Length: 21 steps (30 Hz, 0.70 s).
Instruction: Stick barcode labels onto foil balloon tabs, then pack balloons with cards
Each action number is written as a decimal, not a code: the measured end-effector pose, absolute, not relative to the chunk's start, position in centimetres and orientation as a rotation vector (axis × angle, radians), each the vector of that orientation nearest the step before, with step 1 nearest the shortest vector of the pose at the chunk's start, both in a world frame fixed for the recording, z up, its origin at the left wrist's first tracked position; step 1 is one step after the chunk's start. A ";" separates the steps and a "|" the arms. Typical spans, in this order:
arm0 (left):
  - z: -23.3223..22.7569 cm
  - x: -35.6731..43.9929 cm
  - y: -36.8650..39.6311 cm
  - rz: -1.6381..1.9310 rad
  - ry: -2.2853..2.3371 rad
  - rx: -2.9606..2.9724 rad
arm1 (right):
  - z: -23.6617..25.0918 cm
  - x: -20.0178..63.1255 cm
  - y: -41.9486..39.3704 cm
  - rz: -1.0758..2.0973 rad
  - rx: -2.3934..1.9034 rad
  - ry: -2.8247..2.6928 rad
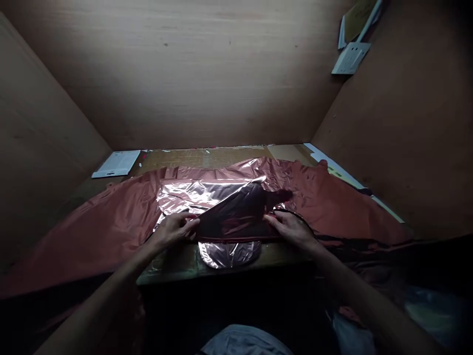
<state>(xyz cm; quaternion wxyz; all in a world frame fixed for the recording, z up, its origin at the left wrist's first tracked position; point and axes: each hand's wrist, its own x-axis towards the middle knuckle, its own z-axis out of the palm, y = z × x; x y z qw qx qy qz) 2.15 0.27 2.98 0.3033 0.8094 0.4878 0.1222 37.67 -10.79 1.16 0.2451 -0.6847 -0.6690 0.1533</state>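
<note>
A shiny rose-coloured foil balloon (229,207), deflated and flat, lies across the wooden table (173,264). Its middle section is folded over toward me, showing a dark reflective face. My left hand (176,228) pinches the left end of the fold between thumb and fingers. My right hand (291,228) presses and grips the right end of the same fold. A rounded foil lobe (229,254) sticks out under the fold at the table's near edge.
More matte reddish foil (92,222) spreads left and right over the table. A white leaflet (116,163) lies at the back left. Wooden panels wall in the table on three sides; a white wall socket (350,58) hangs at the upper right.
</note>
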 end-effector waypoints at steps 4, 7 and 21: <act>2.0 4.6 0.0 0.488 1.554 2.487 | 0.8 37.5 -7.2 0.632 -1.972 -1.715; 0.4 5.9 -0.8 0.456 1.169 2.826 | 1.0 37.3 -7.8 0.641 -2.043 -1.671; 7.1 5.7 8.1 -0.198 0.719 2.531 | 7.9 41.7 -0.6 1.292 -1.457 -2.160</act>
